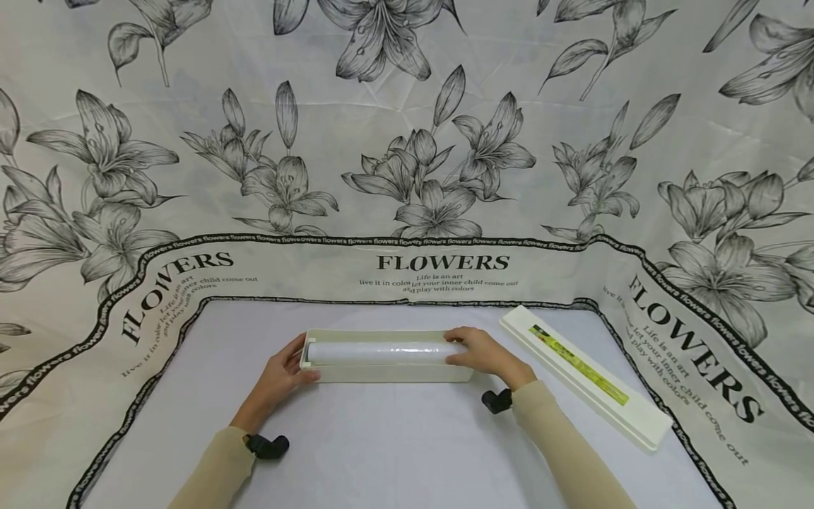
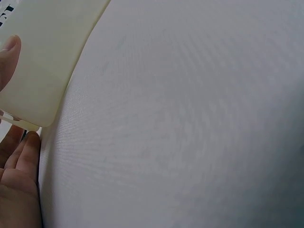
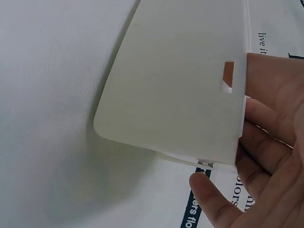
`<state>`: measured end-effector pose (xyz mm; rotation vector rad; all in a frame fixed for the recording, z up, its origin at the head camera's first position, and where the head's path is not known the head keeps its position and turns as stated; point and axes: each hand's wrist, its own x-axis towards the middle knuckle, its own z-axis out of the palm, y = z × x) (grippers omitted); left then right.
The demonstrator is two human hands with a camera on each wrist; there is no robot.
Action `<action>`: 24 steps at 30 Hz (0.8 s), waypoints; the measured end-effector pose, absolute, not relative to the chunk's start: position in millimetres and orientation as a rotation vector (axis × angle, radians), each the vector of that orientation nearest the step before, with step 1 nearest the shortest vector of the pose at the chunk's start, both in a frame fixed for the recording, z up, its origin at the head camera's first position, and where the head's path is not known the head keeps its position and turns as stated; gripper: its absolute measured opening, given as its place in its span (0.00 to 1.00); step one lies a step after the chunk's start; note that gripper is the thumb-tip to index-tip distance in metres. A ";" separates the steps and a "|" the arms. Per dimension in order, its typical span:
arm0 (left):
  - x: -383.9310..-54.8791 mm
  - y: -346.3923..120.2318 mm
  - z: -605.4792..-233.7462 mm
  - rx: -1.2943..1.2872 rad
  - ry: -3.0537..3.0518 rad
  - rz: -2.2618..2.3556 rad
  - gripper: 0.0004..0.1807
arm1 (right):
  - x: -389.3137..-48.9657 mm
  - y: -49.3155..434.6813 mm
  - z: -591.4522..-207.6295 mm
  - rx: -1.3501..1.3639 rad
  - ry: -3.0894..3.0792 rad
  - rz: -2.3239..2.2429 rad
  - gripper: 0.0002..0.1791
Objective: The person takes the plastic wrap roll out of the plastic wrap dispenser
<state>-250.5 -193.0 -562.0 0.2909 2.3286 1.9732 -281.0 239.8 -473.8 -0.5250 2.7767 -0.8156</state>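
Note:
A long cream plastic box (image 1: pixel 388 374) stands on the white cloth, its top uncovered. Inside lies a shiny white roll of cling film (image 1: pixel 381 352). My left hand (image 1: pixel 284 369) grips the box's left end, thumb on the front wall and fingers around the end. In the left wrist view that thumb (image 2: pixel 8 64) presses on the box's pale side (image 2: pixel 47 61). At the other end my right hand (image 1: pixel 486 352) reaches over the rim and pinches the roll's right end. The box wall (image 3: pixel 166 95) partly hides these fingers in the right wrist view.
A long white lid (image 1: pixel 645 426) with a yellow-green label lies slanted at the right, beside my right forearm. White cloth (image 1: pixel 381 438) covers the table. Behind it rises a curtain (image 1: pixel 407 170) printed with flowers. A black camera mount sits on each wrist.

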 end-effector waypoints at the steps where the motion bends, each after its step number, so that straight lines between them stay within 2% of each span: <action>1: -250.5 -192.8 -562.1 0.298 2.323 1.978 0.55 | -281.0 240.1 -473.3 -0.523 2.776 -0.813 0.30; 19: -248.7 -193.8 -562.1 0.281 2.346 1.926 0.55 | -285.2 239.9 -476.2 -0.673 2.819 -0.707 0.29; 24: -250.7 -193.1 -560.3 0.271 2.365 1.909 0.55 | -285.6 237.9 -477.4 -0.627 2.816 -0.707 0.29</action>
